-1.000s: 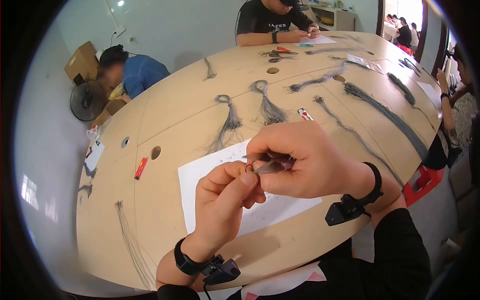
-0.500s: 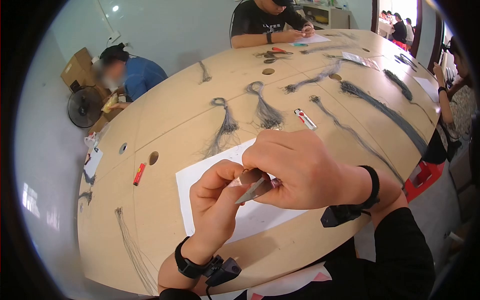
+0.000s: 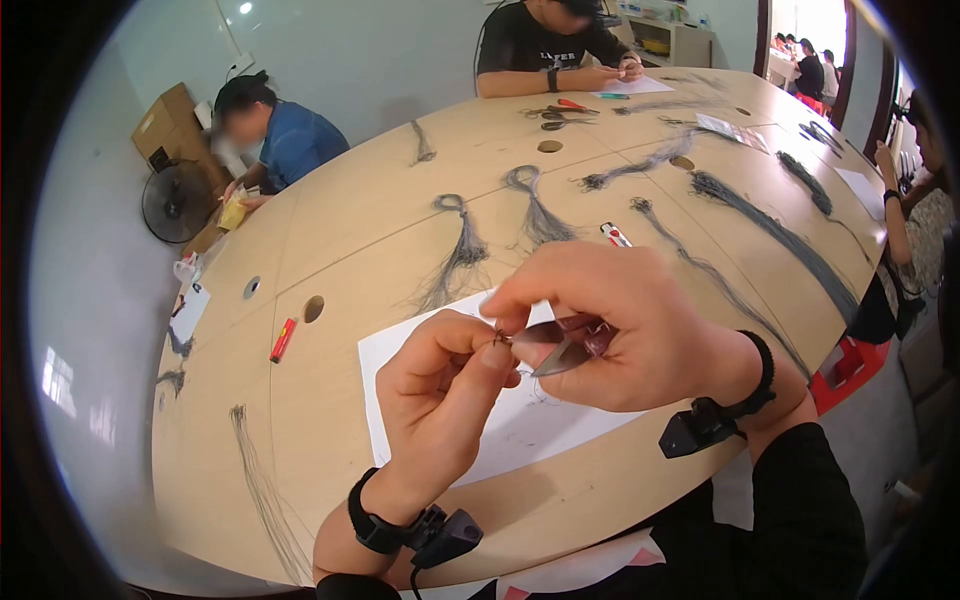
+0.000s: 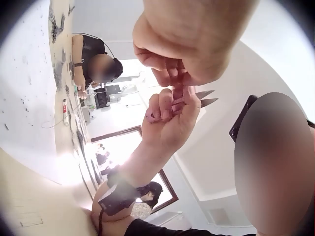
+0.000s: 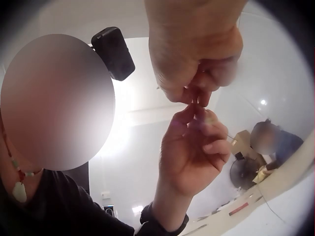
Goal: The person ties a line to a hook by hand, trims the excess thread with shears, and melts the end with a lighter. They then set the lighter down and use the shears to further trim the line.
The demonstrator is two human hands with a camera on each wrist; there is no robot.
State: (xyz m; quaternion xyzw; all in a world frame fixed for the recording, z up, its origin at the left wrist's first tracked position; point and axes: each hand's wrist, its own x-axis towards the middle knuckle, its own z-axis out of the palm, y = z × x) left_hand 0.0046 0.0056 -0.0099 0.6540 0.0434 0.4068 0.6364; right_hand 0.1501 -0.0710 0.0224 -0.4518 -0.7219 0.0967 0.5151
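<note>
In the head view, my left hand [image 3: 435, 395] pinches a small dark loop of thread [image 3: 498, 338] between thumb and forefinger. Opposite it, my right hand [image 3: 640, 325] holds a pair of small scissors [image 3: 570, 357] with pinkish handles in its palm. Its thumb and forefinger meet the left fingertips at the thread. In the left wrist view the two scissor blades [image 4: 210, 102] jut out past the right hand, spread slightly apart. Fingertips of both hands meet in the right wrist view, where the thread itself is mostly hidden.
Under the hands lies white paper [image 3: 520, 455] with dark bits on it. Around it on the table [image 3: 330, 400] are a red lighter [image 3: 283, 341], a white-and-red lighter [image 3: 615, 235] and several grey strand bundles [image 3: 462, 245]. Other people sit around the table.
The scissor blades, which lay across the left thumb half a second ago, have swung back to the right. The right fingertips are now at the thread. The person at left has lifted their head.
</note>
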